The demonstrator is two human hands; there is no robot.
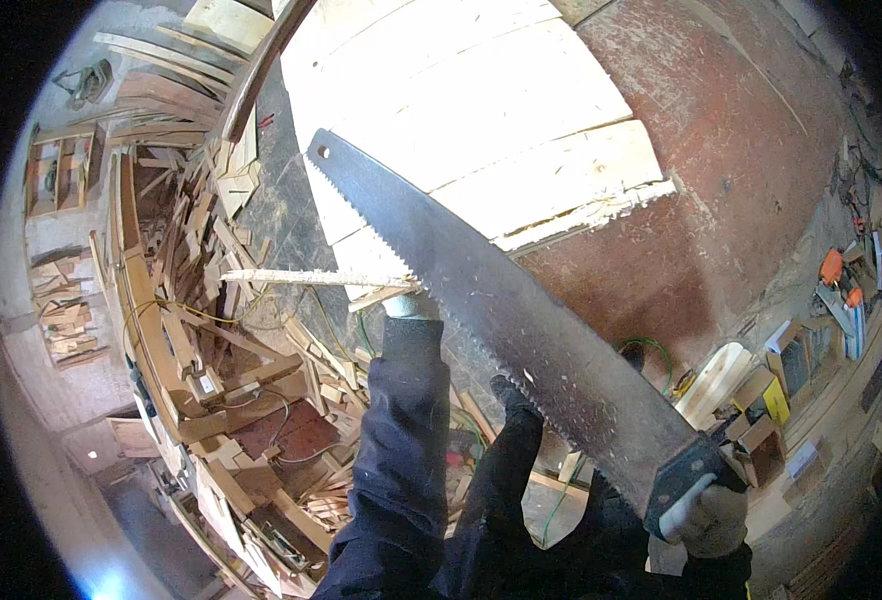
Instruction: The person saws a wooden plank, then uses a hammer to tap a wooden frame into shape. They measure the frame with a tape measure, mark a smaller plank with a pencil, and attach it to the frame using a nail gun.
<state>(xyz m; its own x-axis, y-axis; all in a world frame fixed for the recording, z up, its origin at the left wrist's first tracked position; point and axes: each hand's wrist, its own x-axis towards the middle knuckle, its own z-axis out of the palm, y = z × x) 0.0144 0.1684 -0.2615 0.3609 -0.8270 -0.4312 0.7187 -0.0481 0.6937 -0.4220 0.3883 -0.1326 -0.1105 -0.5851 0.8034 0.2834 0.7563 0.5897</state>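
Note:
My right hand (706, 522), in a pale glove, is wrapped round the dark handle of a large handsaw (501, 300). The toothed blade slants up and left across the view, tip over pale planks. My gloved left hand (408, 306) is closed at the end of a thin, rough-edged wood strip (311, 278) that sticks out to the left. The blade passes in front of part of this hand, so some fingers are hidden. Beyond the saw lie wide pale planks (461, 90) side by side, their near end ragged and splintered (591, 215).
A reddish-brown worn surface (711, 130) spreads at the right. Wood offcuts (201, 230) are heaped at the left, along a long wooden frame (141, 310). A dark beam (266, 75) crosses the upper left. Orange-handled tools (831, 268) and cartons stand far right. Cables trail over the floor.

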